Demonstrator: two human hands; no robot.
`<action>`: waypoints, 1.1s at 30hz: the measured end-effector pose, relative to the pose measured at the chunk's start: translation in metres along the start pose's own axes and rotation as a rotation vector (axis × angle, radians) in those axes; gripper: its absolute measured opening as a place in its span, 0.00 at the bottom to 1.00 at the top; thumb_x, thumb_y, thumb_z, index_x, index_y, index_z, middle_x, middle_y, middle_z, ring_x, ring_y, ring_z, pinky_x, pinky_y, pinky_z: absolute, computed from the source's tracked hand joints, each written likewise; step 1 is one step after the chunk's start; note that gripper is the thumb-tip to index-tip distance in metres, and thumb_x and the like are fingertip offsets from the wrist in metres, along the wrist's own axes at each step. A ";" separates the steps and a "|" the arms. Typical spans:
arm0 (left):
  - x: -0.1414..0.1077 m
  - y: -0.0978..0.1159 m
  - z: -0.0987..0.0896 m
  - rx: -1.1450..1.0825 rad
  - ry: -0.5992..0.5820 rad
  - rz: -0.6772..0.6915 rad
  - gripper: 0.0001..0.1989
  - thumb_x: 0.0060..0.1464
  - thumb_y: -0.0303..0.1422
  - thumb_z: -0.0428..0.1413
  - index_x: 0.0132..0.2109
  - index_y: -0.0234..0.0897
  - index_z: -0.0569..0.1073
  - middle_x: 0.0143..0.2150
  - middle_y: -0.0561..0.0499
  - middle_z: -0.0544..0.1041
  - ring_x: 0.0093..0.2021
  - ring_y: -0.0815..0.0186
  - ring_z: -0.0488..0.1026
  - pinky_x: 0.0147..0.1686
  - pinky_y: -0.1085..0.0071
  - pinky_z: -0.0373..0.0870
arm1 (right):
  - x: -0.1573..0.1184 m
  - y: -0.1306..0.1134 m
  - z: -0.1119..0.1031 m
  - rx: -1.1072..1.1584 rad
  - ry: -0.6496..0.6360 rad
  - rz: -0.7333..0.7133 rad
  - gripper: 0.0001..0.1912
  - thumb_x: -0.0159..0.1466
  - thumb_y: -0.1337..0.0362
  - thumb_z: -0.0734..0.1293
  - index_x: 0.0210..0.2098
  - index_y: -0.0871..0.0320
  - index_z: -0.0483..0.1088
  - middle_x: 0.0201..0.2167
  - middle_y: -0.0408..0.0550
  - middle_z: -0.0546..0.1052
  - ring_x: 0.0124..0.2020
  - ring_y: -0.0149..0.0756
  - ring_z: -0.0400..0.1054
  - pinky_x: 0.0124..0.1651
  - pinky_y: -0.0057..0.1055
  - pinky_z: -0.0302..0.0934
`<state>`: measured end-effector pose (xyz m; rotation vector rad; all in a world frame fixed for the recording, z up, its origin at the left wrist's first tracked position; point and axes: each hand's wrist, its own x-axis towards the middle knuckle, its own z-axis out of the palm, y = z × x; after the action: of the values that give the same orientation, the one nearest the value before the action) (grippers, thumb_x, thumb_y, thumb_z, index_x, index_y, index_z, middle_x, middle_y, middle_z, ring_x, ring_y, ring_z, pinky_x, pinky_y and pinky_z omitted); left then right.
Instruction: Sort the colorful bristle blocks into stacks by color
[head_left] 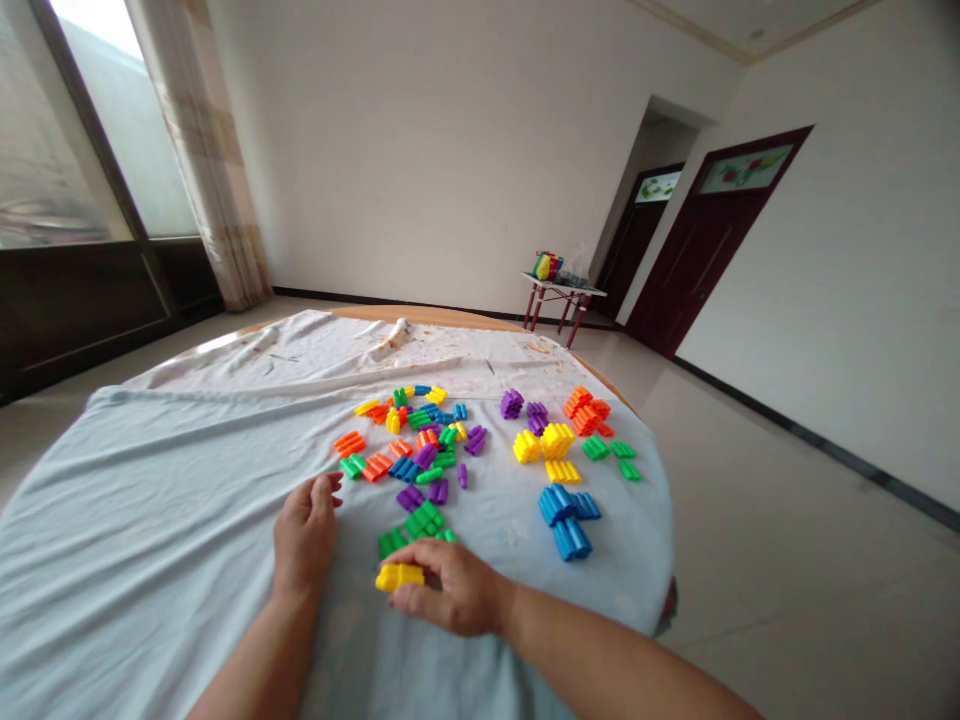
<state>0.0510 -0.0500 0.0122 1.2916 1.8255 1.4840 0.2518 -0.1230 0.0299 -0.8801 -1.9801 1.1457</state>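
Note:
My right hand [457,590] is closed round a yellow plastic block [400,577], low over the near part of the table. Just beyond it lie green blocks [424,519], partly hidden by that hand. My left hand [306,525] rests at the left with its fingers loosely curled and a little apart, and nothing shows in it. Nearest to its fingertips are a green block [352,466] and an orange block [376,466]. Ahead of both hands spreads a mixed heap of orange, blue, green, yellow and purple blocks [426,456].
On the right side, blocks sit in groups by colour: purple [511,403], orange [583,411], yellow [556,441], green [596,448] and blue [568,520]. A wrinkled pale cloth [187,480] covers the round table. A small side table [531,279] holding bags stands by the far wall.

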 end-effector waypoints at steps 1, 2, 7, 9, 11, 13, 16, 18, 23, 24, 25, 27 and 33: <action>0.000 -0.001 0.000 0.002 -0.002 0.001 0.22 0.49 0.46 0.43 0.37 0.36 0.73 0.33 0.47 0.74 0.31 0.62 0.70 0.35 0.66 0.66 | 0.010 0.004 -0.003 -0.009 0.044 -0.005 0.16 0.59 0.58 0.65 0.46 0.54 0.71 0.40 0.46 0.75 0.38 0.35 0.70 0.41 0.31 0.65; 0.001 -0.002 -0.001 0.005 -0.004 0.000 0.22 0.49 0.46 0.43 0.37 0.36 0.73 0.33 0.47 0.74 0.31 0.62 0.70 0.35 0.67 0.66 | 0.019 0.009 -0.005 -0.004 0.088 0.005 0.17 0.59 0.58 0.65 0.47 0.55 0.71 0.40 0.46 0.75 0.38 0.36 0.70 0.41 0.31 0.66; 0.005 -0.008 -0.001 0.009 -0.009 -0.026 0.21 0.49 0.46 0.43 0.37 0.38 0.73 0.32 0.49 0.74 0.32 0.62 0.70 0.33 0.68 0.64 | 0.039 0.024 -0.015 -0.047 0.262 0.005 0.17 0.60 0.59 0.64 0.49 0.55 0.68 0.40 0.46 0.75 0.38 0.34 0.70 0.41 0.30 0.66; 0.005 -0.010 -0.001 -0.003 -0.013 -0.027 0.21 0.49 0.46 0.44 0.37 0.38 0.73 0.32 0.49 0.74 0.32 0.62 0.70 0.31 0.68 0.64 | 0.034 0.025 -0.019 -0.209 0.335 -0.057 0.19 0.57 0.62 0.67 0.48 0.56 0.69 0.42 0.48 0.74 0.43 0.36 0.68 0.47 0.33 0.64; 0.005 -0.010 -0.001 -0.016 -0.019 -0.016 0.21 0.49 0.46 0.44 0.38 0.38 0.73 0.32 0.49 0.74 0.31 0.62 0.70 0.31 0.68 0.64 | 0.025 0.027 -0.022 -0.391 0.419 -0.068 0.20 0.55 0.66 0.68 0.48 0.57 0.69 0.44 0.51 0.72 0.47 0.40 0.66 0.52 0.38 0.61; 0.005 -0.010 -0.001 -0.022 -0.023 -0.010 0.21 0.49 0.46 0.44 0.37 0.37 0.73 0.31 0.49 0.73 0.31 0.62 0.70 0.31 0.68 0.64 | 0.017 0.029 -0.027 -0.520 0.461 -0.033 0.21 0.54 0.67 0.69 0.48 0.59 0.69 0.44 0.53 0.71 0.49 0.42 0.64 0.55 0.42 0.58; 0.004 -0.008 0.000 -0.027 -0.019 -0.011 0.21 0.50 0.46 0.44 0.37 0.36 0.73 0.31 0.49 0.73 0.31 0.63 0.69 0.32 0.68 0.65 | 0.007 0.033 -0.031 -0.608 0.395 0.030 0.22 0.52 0.64 0.72 0.47 0.58 0.69 0.42 0.53 0.71 0.48 0.44 0.64 0.53 0.43 0.59; 0.003 -0.007 0.000 -0.029 -0.017 -0.014 0.21 0.49 0.45 0.44 0.37 0.36 0.73 0.31 0.48 0.73 0.31 0.63 0.69 0.33 0.68 0.65 | 0.001 0.032 -0.034 -0.626 0.312 0.055 0.25 0.49 0.60 0.75 0.46 0.56 0.70 0.42 0.51 0.71 0.47 0.44 0.65 0.52 0.42 0.60; 0.003 -0.007 0.000 -0.029 -0.024 -0.026 0.21 0.49 0.45 0.44 0.37 0.36 0.73 0.31 0.48 0.74 0.30 0.62 0.69 0.32 0.68 0.65 | -0.007 0.019 -0.043 -0.592 0.253 0.055 0.28 0.50 0.60 0.73 0.50 0.55 0.68 0.45 0.50 0.70 0.49 0.41 0.65 0.54 0.38 0.59; 0.003 -0.007 0.000 -0.029 -0.026 -0.029 0.21 0.49 0.46 0.44 0.37 0.36 0.73 0.32 0.48 0.74 0.30 0.62 0.69 0.31 0.68 0.65 | -0.007 0.016 -0.044 -0.598 0.247 0.051 0.28 0.51 0.61 0.73 0.51 0.55 0.68 0.45 0.50 0.70 0.49 0.41 0.65 0.54 0.38 0.59; 0.003 -0.007 0.000 -0.028 -0.027 -0.032 0.21 0.49 0.46 0.44 0.37 0.36 0.73 0.32 0.48 0.74 0.30 0.62 0.69 0.32 0.68 0.65 | -0.008 0.015 -0.044 -0.616 0.234 0.048 0.28 0.50 0.61 0.73 0.51 0.55 0.68 0.45 0.50 0.70 0.48 0.42 0.64 0.54 0.38 0.59; 0.003 -0.007 -0.001 -0.026 -0.030 -0.036 0.21 0.49 0.46 0.44 0.37 0.36 0.73 0.32 0.48 0.74 0.30 0.63 0.69 0.32 0.68 0.65 | -0.008 0.014 -0.040 -0.678 0.194 0.053 0.27 0.49 0.62 0.74 0.49 0.55 0.69 0.43 0.50 0.70 0.47 0.43 0.65 0.52 0.40 0.60; 0.004 -0.010 0.000 -0.025 -0.032 -0.042 0.21 0.49 0.46 0.44 0.38 0.37 0.73 0.32 0.49 0.73 0.31 0.63 0.69 0.32 0.68 0.64 | -0.005 0.026 -0.041 -0.677 0.309 0.030 0.24 0.53 0.69 0.68 0.50 0.57 0.67 0.43 0.52 0.70 0.48 0.44 0.63 0.52 0.43 0.61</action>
<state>0.0452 -0.0462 0.0043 1.2503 1.7972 1.4516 0.2931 -0.0989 0.0212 -1.3305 -2.1045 0.2958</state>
